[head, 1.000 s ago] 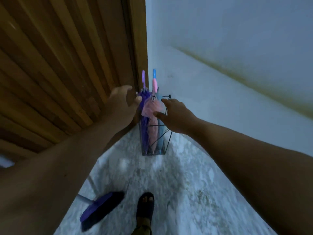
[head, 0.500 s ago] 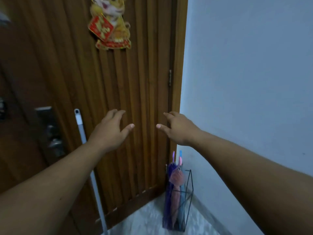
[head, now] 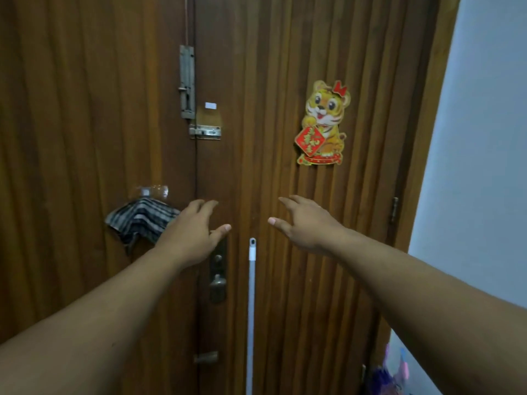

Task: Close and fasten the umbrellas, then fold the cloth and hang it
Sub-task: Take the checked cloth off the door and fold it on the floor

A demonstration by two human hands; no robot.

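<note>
Cloth (head: 141, 219) hangs on the wooden door (head: 285, 52), just left of the left hand (head: 190, 234).
Both hands' fingers (head: 204, 206) spread, empty; right hand (head: 306, 225) apart; umbrellas (head: 392, 372) low right.

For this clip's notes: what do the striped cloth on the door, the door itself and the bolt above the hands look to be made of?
Striped cloth: soft woven fabric, matte, judging by its drape and dark-and-white stripes. Door: wood, brown with a slight sheen, with vertical ribbed panels; solid or veneer cannot be told. Bolt: metal, dull grey and tarnished-looking; which metal is unclear.
</note>
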